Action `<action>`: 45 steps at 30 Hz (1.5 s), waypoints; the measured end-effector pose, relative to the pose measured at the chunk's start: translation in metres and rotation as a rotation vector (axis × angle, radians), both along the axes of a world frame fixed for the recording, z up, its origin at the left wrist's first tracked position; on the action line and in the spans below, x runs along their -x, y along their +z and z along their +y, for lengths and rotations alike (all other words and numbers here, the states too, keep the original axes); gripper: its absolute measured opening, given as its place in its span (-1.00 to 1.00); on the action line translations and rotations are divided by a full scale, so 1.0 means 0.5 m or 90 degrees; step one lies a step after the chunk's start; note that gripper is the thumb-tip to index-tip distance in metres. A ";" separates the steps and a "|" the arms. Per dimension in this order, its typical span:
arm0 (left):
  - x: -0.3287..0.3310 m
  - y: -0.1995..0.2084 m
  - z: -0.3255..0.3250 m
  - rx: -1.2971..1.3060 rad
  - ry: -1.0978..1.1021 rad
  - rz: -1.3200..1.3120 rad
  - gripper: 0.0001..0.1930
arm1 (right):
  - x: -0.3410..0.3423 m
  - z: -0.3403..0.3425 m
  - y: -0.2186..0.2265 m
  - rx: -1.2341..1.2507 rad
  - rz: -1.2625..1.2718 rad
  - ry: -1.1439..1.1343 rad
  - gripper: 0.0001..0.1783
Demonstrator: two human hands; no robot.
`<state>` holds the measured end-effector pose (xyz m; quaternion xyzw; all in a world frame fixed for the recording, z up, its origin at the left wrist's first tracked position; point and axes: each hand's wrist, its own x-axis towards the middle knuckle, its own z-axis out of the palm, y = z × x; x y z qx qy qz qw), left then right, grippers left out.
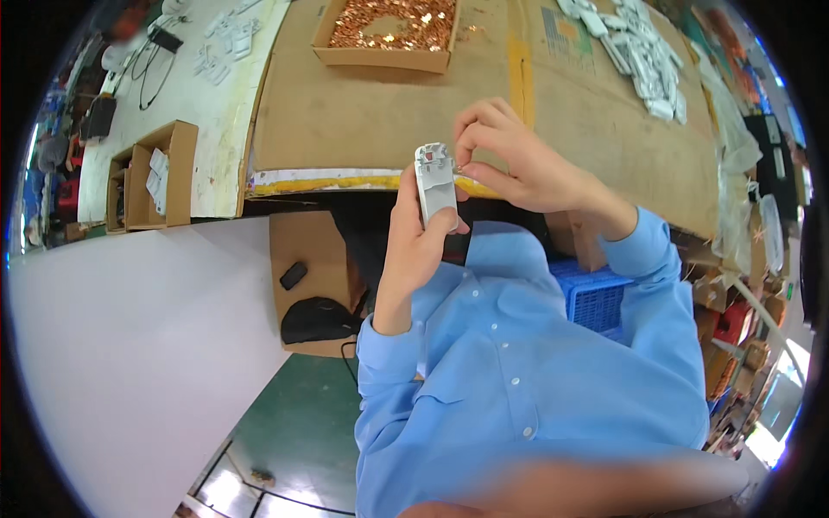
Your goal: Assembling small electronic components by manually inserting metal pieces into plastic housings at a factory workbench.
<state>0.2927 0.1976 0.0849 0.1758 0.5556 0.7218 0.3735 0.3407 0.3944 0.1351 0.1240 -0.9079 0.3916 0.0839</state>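
My left hand (409, 246) is wrapped round a long white plastic housing (439, 194), its thumb lying across the lower part. The housing stands nearly upright over the table's near edge, and small metal parts and a reddish spot show at its top end. Just right of that end, my right hand (535, 168) is closed in a pinch on a tiny copper-coloured metal piece (460, 169), whose exact shape is too small to make out. Beyond both hands, an open cardboard box (380, 58) holds a heap of similar shiny copper pieces (350, 30).
White plastic housings (643, 65) are piled at the far right of the cardboard-covered table (319, 121). On the white side table (203, 104) at left are a small carton (180, 173) and loose clear parts (229, 39). A blue crate (596, 298) stands below the table.
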 end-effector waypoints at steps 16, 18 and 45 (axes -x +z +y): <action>-0.096 -0.006 -0.008 0.002 -0.005 -0.020 -0.68 | -0.092 -0.063 -0.048 -0.333 0.177 -0.059 -0.65; -0.101 -0.013 -0.002 0.009 -0.017 -0.027 -0.67 | -0.102 -0.056 -0.043 -0.348 0.182 -0.051 -0.69; -0.152 -0.029 -0.013 0.026 -0.048 -0.032 -0.66 | -0.120 -0.028 -0.023 -0.439 0.192 0.223 -0.93</action>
